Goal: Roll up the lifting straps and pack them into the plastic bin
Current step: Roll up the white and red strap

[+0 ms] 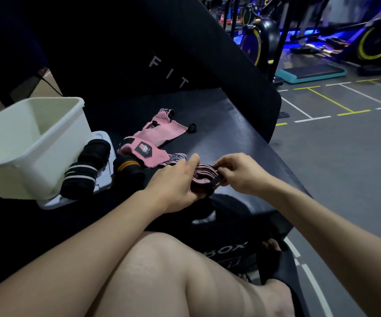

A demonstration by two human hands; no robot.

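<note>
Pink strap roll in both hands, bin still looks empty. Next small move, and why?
Probably close off the roll: the right hand pinches the dark end tab of the pink strap roll while the left hand grips the roll, so pressing that tab down seems the likely step before carrying it left to the white bin. Three rolled dark straps lie outside the bin.

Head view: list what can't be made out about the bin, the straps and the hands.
- White bin: its floor is hidden by its own near wall, so any contents cannot be told; its left side is cut off by the picture's edge.
- Pink striped strap: both hands cover its ends, so how far it is rolled is unclear.
- Left hand and right hand: fingertips are hidden behind the strap.
- Black rolls: dim light blurs their edges.
</note>
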